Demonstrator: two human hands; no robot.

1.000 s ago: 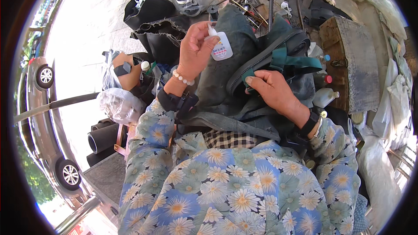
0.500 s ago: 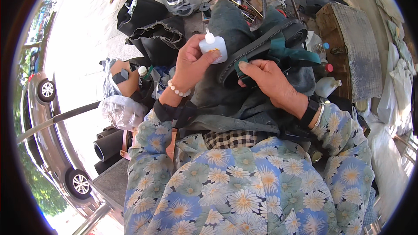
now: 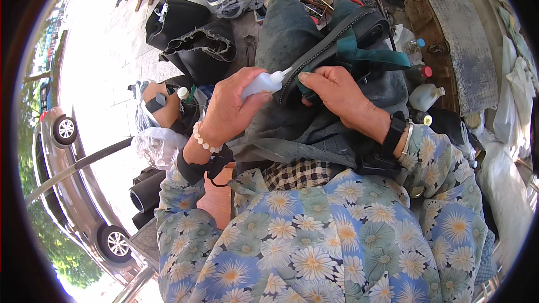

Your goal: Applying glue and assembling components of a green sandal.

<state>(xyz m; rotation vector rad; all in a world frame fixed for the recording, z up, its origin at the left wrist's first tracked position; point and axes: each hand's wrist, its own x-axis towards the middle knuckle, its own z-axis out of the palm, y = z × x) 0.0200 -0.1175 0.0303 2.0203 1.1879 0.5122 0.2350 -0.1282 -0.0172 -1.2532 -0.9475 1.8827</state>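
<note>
Now | left hand (image 3: 227,113) fingers clamped on white squeeze bottle (image 3: 263,83), nozzle at zipper edge (image 3: 331,39) | right hand (image 3: 337,91) fingers pinching bag (image 3: 292,50) | application seems just starting, most of edge untreated

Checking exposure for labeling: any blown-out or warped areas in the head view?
Head view: the sunlit pavement at left is blown out to near white; the left hand, white squeeze bottle and right hand on the dark shoe are evenly lit and sharp; fisheye bends the car at the rim, with black corners.
</note>
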